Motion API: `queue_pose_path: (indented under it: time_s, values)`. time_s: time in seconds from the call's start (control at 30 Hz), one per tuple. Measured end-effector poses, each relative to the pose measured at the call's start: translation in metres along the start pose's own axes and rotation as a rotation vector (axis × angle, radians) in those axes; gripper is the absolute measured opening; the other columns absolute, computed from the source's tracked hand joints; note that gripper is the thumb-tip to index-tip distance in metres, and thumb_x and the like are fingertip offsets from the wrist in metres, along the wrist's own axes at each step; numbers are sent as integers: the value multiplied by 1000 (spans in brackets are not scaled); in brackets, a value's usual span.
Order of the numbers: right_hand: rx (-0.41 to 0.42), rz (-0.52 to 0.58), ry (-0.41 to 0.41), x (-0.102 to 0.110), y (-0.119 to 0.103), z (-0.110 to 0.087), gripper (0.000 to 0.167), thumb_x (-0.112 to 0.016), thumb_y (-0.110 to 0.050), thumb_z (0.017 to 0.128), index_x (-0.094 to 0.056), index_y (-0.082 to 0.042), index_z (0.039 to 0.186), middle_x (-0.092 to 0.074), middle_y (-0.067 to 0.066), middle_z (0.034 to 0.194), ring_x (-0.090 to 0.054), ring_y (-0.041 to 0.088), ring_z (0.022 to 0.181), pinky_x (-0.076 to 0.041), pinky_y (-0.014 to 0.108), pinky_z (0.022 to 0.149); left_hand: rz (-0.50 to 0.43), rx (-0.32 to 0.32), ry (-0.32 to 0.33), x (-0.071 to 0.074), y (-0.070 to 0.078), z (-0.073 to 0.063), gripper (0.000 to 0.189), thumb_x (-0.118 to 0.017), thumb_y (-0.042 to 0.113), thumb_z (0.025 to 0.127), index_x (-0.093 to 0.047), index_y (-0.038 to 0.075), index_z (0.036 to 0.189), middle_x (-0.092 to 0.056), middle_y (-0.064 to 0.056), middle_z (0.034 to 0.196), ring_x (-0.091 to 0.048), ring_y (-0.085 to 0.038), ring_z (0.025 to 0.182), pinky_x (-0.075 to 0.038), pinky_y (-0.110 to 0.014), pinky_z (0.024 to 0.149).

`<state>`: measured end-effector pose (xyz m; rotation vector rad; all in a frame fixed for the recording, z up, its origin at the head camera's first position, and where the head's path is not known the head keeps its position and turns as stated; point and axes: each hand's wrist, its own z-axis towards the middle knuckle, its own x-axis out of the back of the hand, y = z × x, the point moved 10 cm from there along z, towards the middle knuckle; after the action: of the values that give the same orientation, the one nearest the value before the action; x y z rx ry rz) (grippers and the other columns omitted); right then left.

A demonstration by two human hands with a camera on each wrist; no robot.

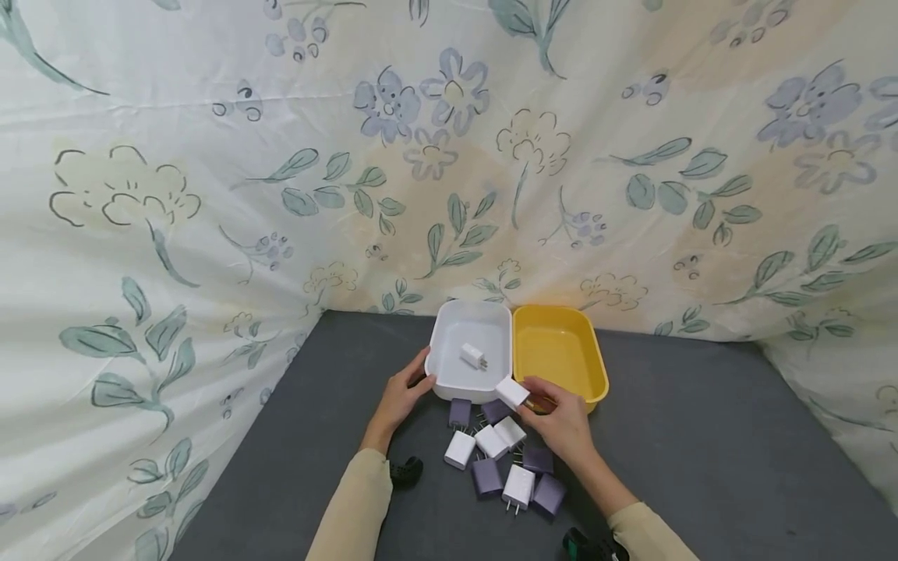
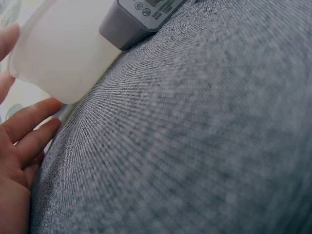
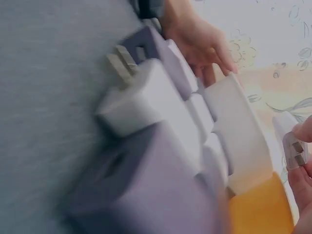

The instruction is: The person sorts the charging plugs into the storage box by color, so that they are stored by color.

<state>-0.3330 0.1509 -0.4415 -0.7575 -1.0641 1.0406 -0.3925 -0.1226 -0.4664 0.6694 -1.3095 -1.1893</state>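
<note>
The right hand pinches a white wall charger between thumb and fingers, above the near right corner of the white tub, close to the yellow tub. I cannot tell whether the charger touches the rim. The left hand grasps nothing; its relaxed fingers lie against the white tub's outer wall.

The hold looks to be near the prong end, so a bump against the rim could probably twist the charger loose, dropping it into the yellow tub or among the loose chargers on the counter. Those crowd the tub's near wall, so a low right wrist might scatter them.

The held charger's long axis slants from far left to near right; its metal prongs point back toward the right hand, its blunt end toward the white tub.
</note>
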Motion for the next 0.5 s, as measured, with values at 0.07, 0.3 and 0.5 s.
queue_pose_path:
  time_s: [0.07, 0.3, 0.5]
  values:
    - [-15, 5, -3, -2, -3, 9, 49, -81, 2, 73, -67, 2, 120, -71, 17, 114, -70, 30, 102, -55, 32, 85, -2, 0, 4, -1, 0, 1, 62, -61, 24, 97, -34, 14, 153, -47, -21, 146, -44, -34, 138, -35, -54, 110]
    - [-49, 31, 9, -20, -8, 31, 48, -81, 2, 74, -68, 0, 120, -71, 17, 113, -70, 29, 98, -54, 32, 86, -10, 7, 22, -2, -21, 7, 62, -61, 26, 97, -35, 19, 152, -51, -19, 143, -45, -34, 137, -35, -55, 111]
    - [-58, 30, 16, -32, -14, 43, 46, -80, 0, 76, -68, -2, 120, -71, 17, 112, -70, 27, 96, -56, 28, 83, -22, 11, 97, -1, -39, 12, 60, -64, 29, 95, -40, 28, 150, -55, -13, 142, -49, -30, 135, -36, -54, 110]
